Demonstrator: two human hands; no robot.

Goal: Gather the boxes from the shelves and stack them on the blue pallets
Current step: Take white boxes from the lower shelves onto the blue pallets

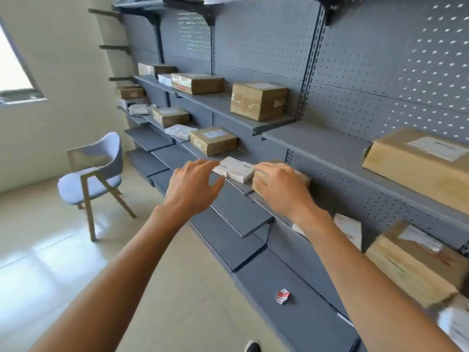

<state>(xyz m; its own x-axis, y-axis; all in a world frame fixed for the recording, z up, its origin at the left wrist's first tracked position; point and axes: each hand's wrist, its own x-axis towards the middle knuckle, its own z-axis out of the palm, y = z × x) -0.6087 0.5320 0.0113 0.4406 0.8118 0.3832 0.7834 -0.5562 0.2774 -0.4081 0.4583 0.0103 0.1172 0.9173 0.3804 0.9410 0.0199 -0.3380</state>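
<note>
Right hand (280,188) draped flat over small brown box (303,179) on grey middle shelf (236,189), hiding most of it. Left hand (194,186) spread, fingertips at white packet (234,169) alongside. Labels too blurry to read.

Single head-worn wide-angle view, looking forward and down along grey shelves (253,115) that run from near right to far left. Both forearms reach in from the bottom edge. Floor (50,250) and chair (96,174) lie left; frame edges bend.
</note>
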